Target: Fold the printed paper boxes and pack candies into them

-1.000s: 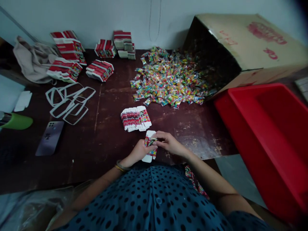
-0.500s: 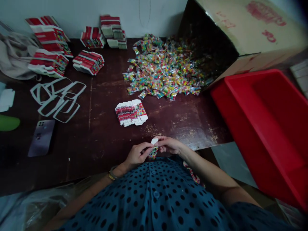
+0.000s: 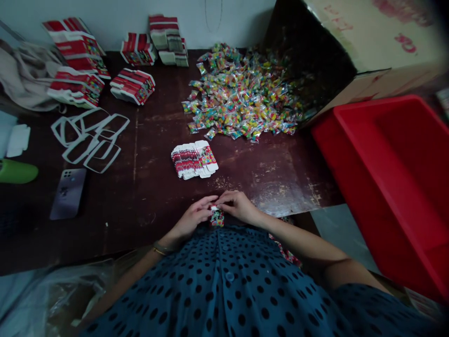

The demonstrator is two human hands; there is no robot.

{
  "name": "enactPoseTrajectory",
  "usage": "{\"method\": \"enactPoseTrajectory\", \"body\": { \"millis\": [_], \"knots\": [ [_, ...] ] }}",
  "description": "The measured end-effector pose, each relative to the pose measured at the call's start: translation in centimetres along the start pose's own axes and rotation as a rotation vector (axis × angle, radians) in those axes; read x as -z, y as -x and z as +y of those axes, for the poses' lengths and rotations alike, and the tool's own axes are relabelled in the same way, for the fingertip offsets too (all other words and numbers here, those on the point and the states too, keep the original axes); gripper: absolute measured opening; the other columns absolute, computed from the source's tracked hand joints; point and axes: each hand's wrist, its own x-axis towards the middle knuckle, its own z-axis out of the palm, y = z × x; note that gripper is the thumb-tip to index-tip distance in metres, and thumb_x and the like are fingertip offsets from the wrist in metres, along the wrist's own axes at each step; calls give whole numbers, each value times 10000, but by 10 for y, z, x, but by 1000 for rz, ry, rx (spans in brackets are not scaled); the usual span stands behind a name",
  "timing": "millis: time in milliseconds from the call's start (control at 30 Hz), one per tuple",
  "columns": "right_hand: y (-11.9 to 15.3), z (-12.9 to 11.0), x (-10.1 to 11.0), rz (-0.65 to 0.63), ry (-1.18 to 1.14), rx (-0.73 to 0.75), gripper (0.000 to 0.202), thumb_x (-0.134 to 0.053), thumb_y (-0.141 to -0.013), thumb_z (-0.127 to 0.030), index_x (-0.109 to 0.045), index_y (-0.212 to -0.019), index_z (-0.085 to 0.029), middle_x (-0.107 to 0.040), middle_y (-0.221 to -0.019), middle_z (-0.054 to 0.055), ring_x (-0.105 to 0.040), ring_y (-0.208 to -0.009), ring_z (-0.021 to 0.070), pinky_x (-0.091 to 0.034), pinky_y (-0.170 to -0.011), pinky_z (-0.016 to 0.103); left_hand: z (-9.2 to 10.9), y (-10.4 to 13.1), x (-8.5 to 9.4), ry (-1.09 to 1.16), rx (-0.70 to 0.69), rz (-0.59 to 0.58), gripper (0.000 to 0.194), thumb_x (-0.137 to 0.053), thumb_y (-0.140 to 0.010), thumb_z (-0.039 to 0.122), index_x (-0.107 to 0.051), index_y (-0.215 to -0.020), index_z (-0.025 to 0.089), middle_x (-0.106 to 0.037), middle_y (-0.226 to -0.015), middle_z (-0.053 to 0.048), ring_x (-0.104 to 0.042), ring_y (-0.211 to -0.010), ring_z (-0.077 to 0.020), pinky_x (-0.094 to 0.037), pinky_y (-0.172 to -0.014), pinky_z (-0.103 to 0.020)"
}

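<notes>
Close to my body at the table's front edge, a small printed candy box [image 3: 217,218] is held between both hands. My left hand [image 3: 194,215] grips its left side, fingers and thumb closed on it. My right hand [image 3: 238,206] pinches at its top end, where a bit of white flap shows. Just beyond my hands lies a fanned stack of flat candy boxes [image 3: 191,160], red and white with a colourful print. Farther back is a big heap of small clear-wrapped colourful candies [image 3: 242,98].
A large cardboard box [image 3: 372,84] lies at the back right, a red plastic bin [image 3: 382,187] in front of it. Bundles of flat boxes [image 3: 133,86] stand at the back left. Pale bands [image 3: 91,140], a phone [image 3: 68,194] and a green object [image 3: 17,171] lie left.
The white flap that stood up from the candy box is now mostly folded down. Both hands have shifted slightly left, and my right hand has come over the top. The view has tilted slightly.
</notes>
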Motion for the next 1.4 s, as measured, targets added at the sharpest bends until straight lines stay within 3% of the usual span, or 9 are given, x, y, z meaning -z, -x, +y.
{"method": "enactPoseTrajectory", "body": {
  "millis": [133, 333, 467, 600, 733, 900, 1100, 1267, 1400],
  "knots": [
    [-2, 0, 7, -119, 113, 151, 195, -554, -898, -239, -731, -973, -203, -669, -939, 63, -628, -861, 142, -478, -792, 253, -7, 1, 3, -84, -91, -15, 724, -724, -681, 191, -454, -1351, 134, -629, -1243, -143, -601, -1114, -234, -418, -999, -373],
    [-11, 8, 4, -10, -18, -2, 166, -601, -872, -256, -722, -907, -148, -682, -870, 57, -638, -807, 141, -488, -770, 250, -13, -7, 10, -27, -64, -74, 853, -722, -708, 205, -301, -1443, 101, -637, -1229, -154, -607, -1108, -226, -419, -1007, -384],
    [-7, 6, 4, -42, 44, 69, 170, -567, -892, -227, -712, -939, -152, -673, -898, 61, -629, -855, 143, -479, -794, 249, -15, -9, 14, -12, -54, -99, 894, -713, -720, 186, -231, -1469, 115, -673, -1163, -146, -637, -1046, -210, -438, -978, -379],
    [0, 0, 12, -157, 208, 207, 222, -515, -917, -206, -696, -1044, -182, -650, -998, 82, -608, -917, 153, -465, -828, 264, -14, -8, 14, -17, -55, -116, 867, -715, -717, 178, -271, -1459, 130, -646, -1213, -154, -617, -1088, -219, -443, -971, -357],
    [-4, -3, 18, -150, 280, 153, 198, -530, -899, -166, -698, -1002, -183, -657, -864, 51, -610, -783, 131, -463, -734, 230, -13, -10, 12, -42, -34, -118, 841, -705, -728, 199, -283, -1448, 90, -655, -1194, -166, -623, -1074, -223, -440, -974, -372],
    [-12, -3, 20, -208, 406, 216, 176, -548, -883, -162, -706, -958, -170, -652, -873, 75, -604, -809, 153, -451, -741, 242, -13, -12, 10, -15, -23, -103, 818, -717, -708, 192, -337, -1426, 95, -657, -1195, -158, -623, -1081, -230, -422, -1001, -402],
    [-18, 10, 20, -223, 227, 159, 204, -552, -886, -165, -711, -1010, -194, -679, -890, 55, -635, -791, 139, -471, -739, 234, -12, -17, 9, 5, -13, -57, 731, -732, -676, 174, -462, -1353, 120, -639, -1228, -157, -613, -1105, -248, -411, -1016, -435],
    [-5, 1, 12, -271, 281, 244, 421, -500, -793, 8, -677, -1120, -191, -655, -1046, 97, -605, -962, 175, -469, -866, 291, -14, -19, 9, -7, 10, -68, 764, -713, -662, 153, -436, -1373, 116, -563, -1325, -171, -569, -1171, -257, -388, -1035, -428],
    [-2, -5, 9, -319, 262, 301, 484, -527, -751, 10, -637, -1185, -174, -635, -1155, 111, -568, -1084, 198, -439, -963, 335, -5, -17, 5, -133, -51, -60, 747, -688, -640, 118, -471, -1354, 120, -557, -1333, -169, -557, -1181, -267, -407, -1013, -402]
  ]
}}
